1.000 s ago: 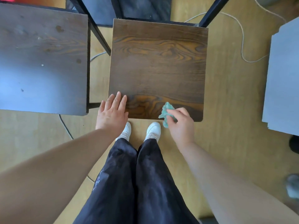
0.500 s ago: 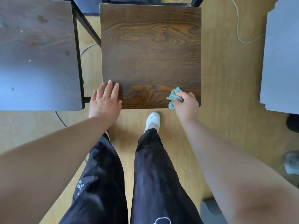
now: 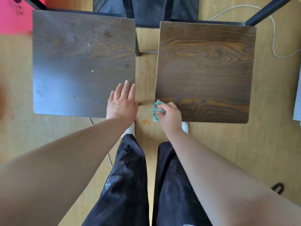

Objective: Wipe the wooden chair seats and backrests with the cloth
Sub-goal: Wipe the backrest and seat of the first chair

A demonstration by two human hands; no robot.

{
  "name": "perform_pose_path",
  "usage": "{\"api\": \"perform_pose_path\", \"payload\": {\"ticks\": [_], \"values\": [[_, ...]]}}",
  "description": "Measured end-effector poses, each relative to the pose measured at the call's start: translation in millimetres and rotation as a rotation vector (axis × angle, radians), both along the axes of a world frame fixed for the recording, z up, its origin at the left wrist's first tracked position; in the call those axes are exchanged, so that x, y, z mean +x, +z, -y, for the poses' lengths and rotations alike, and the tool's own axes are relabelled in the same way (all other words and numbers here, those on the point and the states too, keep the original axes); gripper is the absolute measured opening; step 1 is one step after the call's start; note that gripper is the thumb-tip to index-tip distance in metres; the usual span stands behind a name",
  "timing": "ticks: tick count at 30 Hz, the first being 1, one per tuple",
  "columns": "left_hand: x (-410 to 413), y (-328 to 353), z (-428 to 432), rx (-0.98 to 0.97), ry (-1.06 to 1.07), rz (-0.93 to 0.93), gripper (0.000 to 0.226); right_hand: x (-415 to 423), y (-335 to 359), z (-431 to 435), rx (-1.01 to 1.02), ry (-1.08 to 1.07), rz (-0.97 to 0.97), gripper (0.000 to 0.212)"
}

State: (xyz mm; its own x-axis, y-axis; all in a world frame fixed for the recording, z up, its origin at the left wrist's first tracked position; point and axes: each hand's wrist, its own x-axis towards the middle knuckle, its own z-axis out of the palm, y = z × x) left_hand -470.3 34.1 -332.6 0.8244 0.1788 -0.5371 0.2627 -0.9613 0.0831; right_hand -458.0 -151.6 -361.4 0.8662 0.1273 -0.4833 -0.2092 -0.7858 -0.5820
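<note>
Two dark wooden chair seats stand side by side below me. The left seat is dull and speckled with spots. The right seat shows bright wood grain. My left hand lies flat, fingers together, on the near right corner of the left seat. My right hand grips a crumpled teal cloth at the near left corner of the right seat, partly over the gap between the chairs. The backrests are out of view.
Black metal chair frames rise at the top. A white cable loops on the wooden floor at the far right. A pink object sits at the top left and a grey board at the right edge. My legs and white shoes stand between the chairs.
The view has shifted left, so both seats now show. My left hand moved from the right seat's near left corner onto the left seat. My right hand slid the cloth to the right seat's left corner.
</note>
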Motion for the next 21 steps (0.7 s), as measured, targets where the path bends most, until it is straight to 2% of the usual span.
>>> {"api": "perform_pose_path", "payload": {"ticks": [7, 13, 21], "values": [[21, 4, -53, -0.027, 0.02, 0.016, 0.063, 3, 9, -69, 0.059, -0.092, -0.03, 0.023], [64, 43, -73, -0.021, -0.109, 0.08, 0.063, 58, 62, -91, 0.098, -0.267, 0.132, 0.021], [180, 114, -59, -0.081, -0.198, 0.361, 0.063, 174, 153, -74, 0.172, -0.448, 0.385, 0.024]]}}
